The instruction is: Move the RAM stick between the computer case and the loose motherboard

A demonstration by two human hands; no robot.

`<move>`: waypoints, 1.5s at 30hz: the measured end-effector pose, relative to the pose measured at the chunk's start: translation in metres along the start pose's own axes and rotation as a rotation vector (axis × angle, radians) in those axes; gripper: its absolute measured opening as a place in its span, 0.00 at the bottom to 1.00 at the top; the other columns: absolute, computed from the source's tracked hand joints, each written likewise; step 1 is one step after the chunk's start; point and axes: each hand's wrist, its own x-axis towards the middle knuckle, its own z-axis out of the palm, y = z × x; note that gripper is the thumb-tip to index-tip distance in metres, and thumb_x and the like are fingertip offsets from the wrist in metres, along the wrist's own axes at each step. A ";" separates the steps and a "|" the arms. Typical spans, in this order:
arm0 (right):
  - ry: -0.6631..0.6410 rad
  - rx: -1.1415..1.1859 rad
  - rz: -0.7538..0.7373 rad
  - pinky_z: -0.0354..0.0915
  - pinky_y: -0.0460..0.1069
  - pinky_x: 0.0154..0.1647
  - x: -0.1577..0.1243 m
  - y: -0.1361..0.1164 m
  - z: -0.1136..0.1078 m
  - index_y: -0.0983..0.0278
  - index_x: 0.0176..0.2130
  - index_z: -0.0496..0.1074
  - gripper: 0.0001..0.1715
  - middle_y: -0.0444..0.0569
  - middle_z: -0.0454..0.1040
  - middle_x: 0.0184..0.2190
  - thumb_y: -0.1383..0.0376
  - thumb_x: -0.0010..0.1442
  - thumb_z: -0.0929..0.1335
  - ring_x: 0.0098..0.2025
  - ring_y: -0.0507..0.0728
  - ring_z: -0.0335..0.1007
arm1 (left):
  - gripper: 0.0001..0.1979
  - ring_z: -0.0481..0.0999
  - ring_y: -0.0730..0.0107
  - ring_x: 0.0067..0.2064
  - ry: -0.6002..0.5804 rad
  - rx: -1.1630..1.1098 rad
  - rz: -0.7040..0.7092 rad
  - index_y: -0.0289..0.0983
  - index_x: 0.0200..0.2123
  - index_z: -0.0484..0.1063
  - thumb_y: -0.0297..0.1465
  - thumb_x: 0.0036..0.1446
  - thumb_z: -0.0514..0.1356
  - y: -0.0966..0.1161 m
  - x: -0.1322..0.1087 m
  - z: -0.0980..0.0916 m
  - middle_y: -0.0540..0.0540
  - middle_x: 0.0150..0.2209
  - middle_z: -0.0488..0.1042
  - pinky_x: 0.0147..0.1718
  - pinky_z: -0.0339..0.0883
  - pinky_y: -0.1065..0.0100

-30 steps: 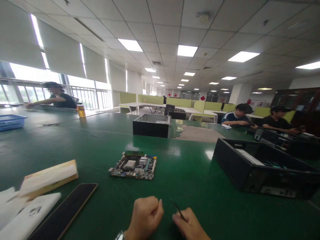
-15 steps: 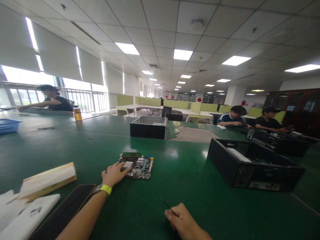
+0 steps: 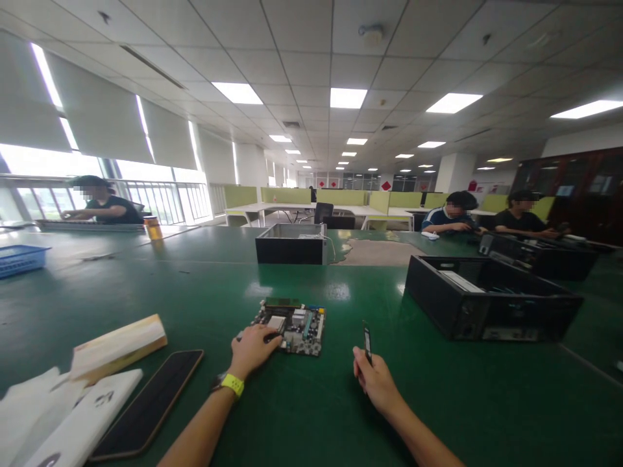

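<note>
A motherboard [image 3: 296, 331] lies flat on the green table, with a pale square processor socket area and a green memory stick [image 3: 283, 302] along its far edge. My left hand [image 3: 254, 349], with a yellow-green watch strap at the wrist, grips the board's near left corner; some fingertips are hidden. To the right of the board, my right hand [image 3: 374, 376] is raised a little above the table. It pinches the lower end of a narrow dark RAM stick [image 3: 367, 342], held upright and apart from the motherboard.
At right stands an open black computer case [image 3: 491, 318]; another open case [image 3: 291, 250] is farther back. A phone [image 3: 150, 402], a tissue pack [image 3: 119, 345] and white papers [image 3: 36, 415] lie at left. A blue basket [image 3: 22, 261] sits beyond. Several people work around the table.
My right hand has risen and moved forward, turning the RAM stick upright so its face shows. My left hand has shifted on the motherboard, its fingers now more curled. The view has turned slightly.
</note>
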 end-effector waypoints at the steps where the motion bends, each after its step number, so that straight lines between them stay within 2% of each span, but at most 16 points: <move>1: 0.059 -0.022 -0.013 0.50 0.45 0.20 0.002 0.002 -0.003 0.63 0.22 0.62 0.29 0.38 0.54 0.14 0.44 0.59 0.58 0.17 0.48 0.52 | 0.20 0.64 0.51 0.54 0.002 -0.001 0.030 0.49 0.43 0.74 0.48 0.53 0.52 0.009 -0.008 0.001 0.44 0.50 0.71 0.50 0.51 0.43; 5: 0.244 -0.142 -0.085 0.52 0.45 0.22 0.011 0.005 -0.020 0.63 0.24 0.65 0.28 0.40 0.57 0.17 0.44 0.58 0.59 0.20 0.50 0.54 | 0.17 0.67 0.54 0.50 0.024 0.006 0.175 0.47 0.37 0.76 0.47 0.53 0.53 0.045 -0.045 0.001 0.44 0.42 0.73 0.55 0.40 0.40; 8: 0.341 -0.220 -0.092 0.54 0.46 0.23 0.012 0.002 -0.035 0.64 0.29 0.70 0.28 0.42 0.62 0.17 0.44 0.57 0.58 0.20 0.51 0.57 | 0.16 0.68 0.57 0.49 0.018 -0.048 0.273 0.46 0.37 0.76 0.45 0.54 0.53 0.067 -0.072 0.000 0.46 0.41 0.73 0.57 0.35 0.43; 11: 0.382 -0.296 -0.124 0.58 0.47 0.28 0.011 -0.003 -0.048 0.64 0.32 0.73 0.26 0.46 0.71 0.24 0.46 0.56 0.60 0.26 0.55 0.65 | 0.14 0.68 0.60 0.50 0.020 -0.121 0.352 0.48 0.38 0.75 0.44 0.54 0.54 0.085 -0.097 0.001 0.47 0.41 0.73 0.59 0.34 0.47; 15: 0.346 -0.392 -0.097 0.59 0.48 0.32 0.011 -0.003 -0.058 0.64 0.28 0.74 0.21 0.49 0.74 0.26 0.50 0.53 0.64 0.30 0.57 0.68 | 0.12 0.69 0.60 0.46 -0.008 -0.197 0.425 0.47 0.32 0.76 0.45 0.53 0.56 0.103 -0.115 0.004 0.48 0.38 0.74 0.56 0.41 0.47; 17: 0.291 -0.418 -0.090 0.59 0.49 0.35 0.011 0.000 -0.058 0.63 0.28 0.74 0.21 0.50 0.75 0.28 0.51 0.55 0.62 0.33 0.58 0.68 | 0.14 0.70 0.61 0.41 -0.023 -0.223 0.436 0.45 0.29 0.75 0.45 0.54 0.55 0.108 -0.115 0.005 0.48 0.35 0.75 0.53 0.49 0.47; 20: 0.217 -0.477 -0.101 0.59 0.50 0.38 0.011 0.006 -0.055 0.62 0.30 0.74 0.20 0.50 0.76 0.32 0.52 0.58 0.60 0.37 0.59 0.69 | 0.12 0.71 0.62 0.39 0.024 -0.276 0.474 0.45 0.31 0.74 0.42 0.57 0.53 0.106 -0.102 0.007 0.48 0.34 0.75 0.45 0.58 0.53; 24: 0.233 -0.546 -0.148 0.60 0.50 0.43 0.011 0.009 -0.053 0.62 0.34 0.72 0.14 0.51 0.74 0.36 0.60 0.56 0.60 0.41 0.58 0.68 | 0.12 0.71 0.64 0.38 0.152 -0.393 0.426 0.42 0.30 0.73 0.38 0.58 0.52 0.085 -0.077 0.010 0.47 0.33 0.75 0.39 0.63 0.61; 28: 0.256 -0.553 -0.209 0.59 0.51 0.47 0.009 0.006 -0.055 0.62 0.31 0.70 0.14 0.50 0.72 0.36 0.66 0.54 0.57 0.43 0.57 0.66 | 0.12 0.71 0.65 0.41 0.230 -0.455 0.415 0.39 0.32 0.72 0.37 0.59 0.52 0.059 -0.060 0.009 0.45 0.37 0.75 0.43 0.64 0.63; 32: 0.162 -0.567 -0.232 0.56 0.52 0.52 0.008 0.003 -0.054 0.62 0.27 0.71 0.17 0.50 0.73 0.41 0.66 0.56 0.57 0.48 0.57 0.64 | 0.12 0.69 0.63 0.49 0.182 -0.405 0.465 0.41 0.38 0.73 0.38 0.59 0.53 0.052 -0.058 0.010 0.46 0.45 0.73 0.49 0.62 0.60; 36: 0.100 -0.566 -0.203 0.54 0.53 0.55 0.008 0.002 -0.051 0.62 0.30 0.74 0.19 0.50 0.73 0.45 0.64 0.57 0.57 0.52 0.57 0.63 | 0.13 0.67 0.61 0.53 0.107 -0.367 0.517 0.43 0.42 0.73 0.39 0.59 0.52 0.059 -0.060 0.017 0.45 0.51 0.71 0.51 0.61 0.57; 40: 0.035 -0.581 -0.210 0.54 0.54 0.57 0.007 0.002 -0.050 0.62 0.36 0.76 0.19 0.49 0.72 0.48 0.65 0.57 0.57 0.53 0.56 0.63 | 0.15 0.66 0.60 0.55 0.085 -0.347 0.519 0.42 0.44 0.73 0.39 0.59 0.52 0.064 -0.056 0.026 0.43 0.53 0.69 0.53 0.61 0.55; 45: 0.057 -0.553 -0.235 0.55 0.54 0.56 0.010 0.008 -0.052 0.63 0.39 0.76 0.21 0.50 0.73 0.47 0.66 0.56 0.57 0.51 0.56 0.65 | 0.23 0.59 0.56 0.61 0.014 -0.300 0.584 0.41 0.55 0.66 0.42 0.58 0.54 0.064 -0.051 0.032 0.42 0.61 0.61 0.58 0.54 0.51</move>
